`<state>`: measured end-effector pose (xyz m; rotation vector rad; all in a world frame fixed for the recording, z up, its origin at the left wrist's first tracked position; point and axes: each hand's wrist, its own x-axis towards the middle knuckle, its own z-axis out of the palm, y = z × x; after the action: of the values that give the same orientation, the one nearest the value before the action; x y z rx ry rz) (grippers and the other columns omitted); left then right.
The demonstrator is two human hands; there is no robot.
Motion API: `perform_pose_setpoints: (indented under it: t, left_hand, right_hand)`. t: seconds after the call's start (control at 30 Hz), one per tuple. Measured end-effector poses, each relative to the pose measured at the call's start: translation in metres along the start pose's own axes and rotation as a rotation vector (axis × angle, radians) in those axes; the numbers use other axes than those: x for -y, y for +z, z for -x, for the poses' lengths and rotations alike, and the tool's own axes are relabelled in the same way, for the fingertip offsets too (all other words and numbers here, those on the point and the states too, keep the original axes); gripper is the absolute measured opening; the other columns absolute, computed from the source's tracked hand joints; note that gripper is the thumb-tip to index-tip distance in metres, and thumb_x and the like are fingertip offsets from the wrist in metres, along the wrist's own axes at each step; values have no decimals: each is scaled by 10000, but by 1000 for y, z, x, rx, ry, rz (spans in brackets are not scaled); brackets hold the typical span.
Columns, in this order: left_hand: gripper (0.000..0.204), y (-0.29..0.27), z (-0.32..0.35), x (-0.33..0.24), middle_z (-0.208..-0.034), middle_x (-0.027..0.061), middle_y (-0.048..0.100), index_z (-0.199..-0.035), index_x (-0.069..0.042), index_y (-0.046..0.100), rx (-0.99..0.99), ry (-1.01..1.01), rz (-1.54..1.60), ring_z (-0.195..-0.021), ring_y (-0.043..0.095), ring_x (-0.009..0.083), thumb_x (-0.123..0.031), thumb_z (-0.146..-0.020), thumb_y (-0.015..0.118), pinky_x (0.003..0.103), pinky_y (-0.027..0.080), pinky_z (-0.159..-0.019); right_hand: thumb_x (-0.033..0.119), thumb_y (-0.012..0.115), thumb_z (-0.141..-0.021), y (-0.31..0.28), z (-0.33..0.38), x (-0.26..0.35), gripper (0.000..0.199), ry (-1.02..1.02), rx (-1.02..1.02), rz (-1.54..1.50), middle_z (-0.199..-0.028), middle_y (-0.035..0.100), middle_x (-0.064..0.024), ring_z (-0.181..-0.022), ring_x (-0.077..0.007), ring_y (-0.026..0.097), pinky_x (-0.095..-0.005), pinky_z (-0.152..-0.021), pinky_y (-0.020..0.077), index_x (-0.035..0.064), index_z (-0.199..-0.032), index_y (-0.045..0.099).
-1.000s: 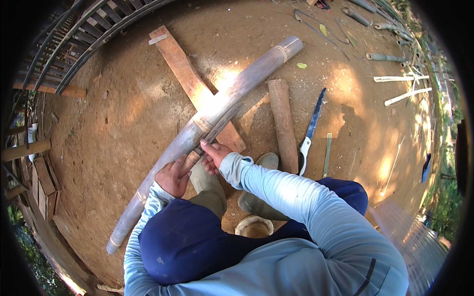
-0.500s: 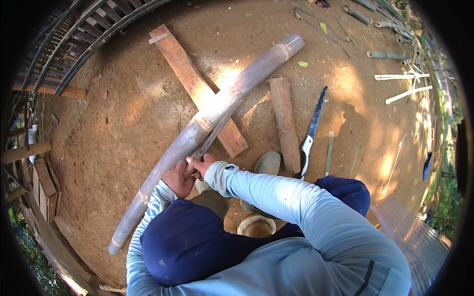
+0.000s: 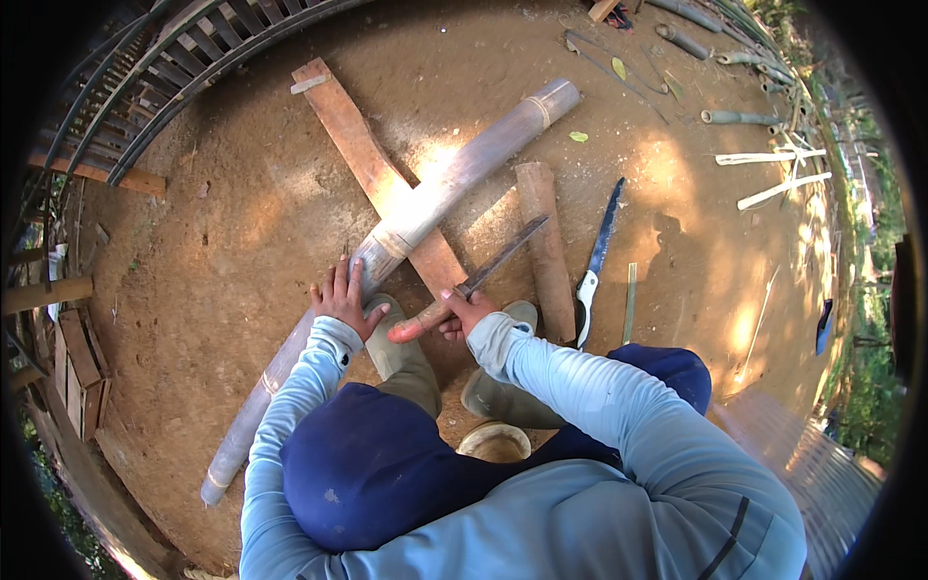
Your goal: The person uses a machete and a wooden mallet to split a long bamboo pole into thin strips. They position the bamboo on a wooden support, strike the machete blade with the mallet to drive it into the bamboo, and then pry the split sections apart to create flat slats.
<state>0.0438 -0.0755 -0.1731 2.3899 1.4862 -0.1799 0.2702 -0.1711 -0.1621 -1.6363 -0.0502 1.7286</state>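
A thick grey bamboo pole (image 3: pixel 471 172) lies slantwise across a reddish wooden plank (image 3: pixel 350 126) on the ground. My left hand (image 3: pixel 340 302) rests on the pole with its fingers spread. My right hand (image 3: pixel 471 314) is closed around a long knife (image 3: pixel 503 255), near where the wooden handle meets the blade. The handle's rounded end is orange-red and points left; the narrow dark blade points away to the right, apart from the pole. My boots are below the pole, one partly under my left hand.
A short log (image 3: pixel 544 232) lies right of the knife, and beyond it a handsaw (image 3: pixel 601 242) with a white handle. A pale bowl-like container (image 3: pixel 494 443) is between my legs. Cut bamboo pieces (image 3: pixel 738 118) lie at the far right, and a slatted structure (image 3: pixel 193 53) stands far left.
My hands have come apart. My left hand has opened onto the pole, while my right has swung the knife away from the pole, its blade now pointing to the right.
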Motion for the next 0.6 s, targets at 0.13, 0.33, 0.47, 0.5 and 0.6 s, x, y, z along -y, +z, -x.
perform_pose_setpoints:
  t: [0.13,0.33,0.47,0.5,0.6]
  left_hand:
    - [1165,-25,-22,11,-1520,173,264,-1527,-188,151,59,-171,-96,-1400,268,368,-617,-635,766,643,165,-1109]
    - [1119,-25,-41,27,-1384,151,408,-1453,-186,272,117,-341,-21,-1267,448,343,-401,-550,897,498,398,-1048]
    - [1039,-14,-43,34,-1345,172,430,-1431,-173,311,144,-293,7,-1237,479,369,-343,-576,876,439,459,-1009]
    - [1025,-17,-44,35,-1337,178,439,-1428,-168,318,158,-289,50,-1233,483,371,-334,-580,869,435,458,-1010]
    - [982,-22,-37,46,-1312,197,464,-1416,-154,342,201,-277,145,-1216,497,377,-301,-586,844,425,458,-1011]
  right_hand:
    - [352,665,-900,-9,13,-3,377,-35,-64,13,-807,631,-58,-548,-152,608,-297,-460,499,58,-1071,502]
    - [379,661,-901,0,18,-8,390,-32,26,145,-847,640,-73,-602,-157,629,-298,-521,531,53,-1059,516]
    - [398,655,-898,11,12,-6,385,-142,65,263,-776,653,-68,-550,-135,614,-279,-468,498,38,-1003,570]
    - [404,652,-899,13,11,-5,391,-163,67,275,-770,653,-66,-551,-133,614,-277,-475,500,36,-1000,571]
    - [418,644,-901,23,6,4,409,-193,65,324,-751,650,-62,-560,-127,611,-267,-504,514,25,-988,575]
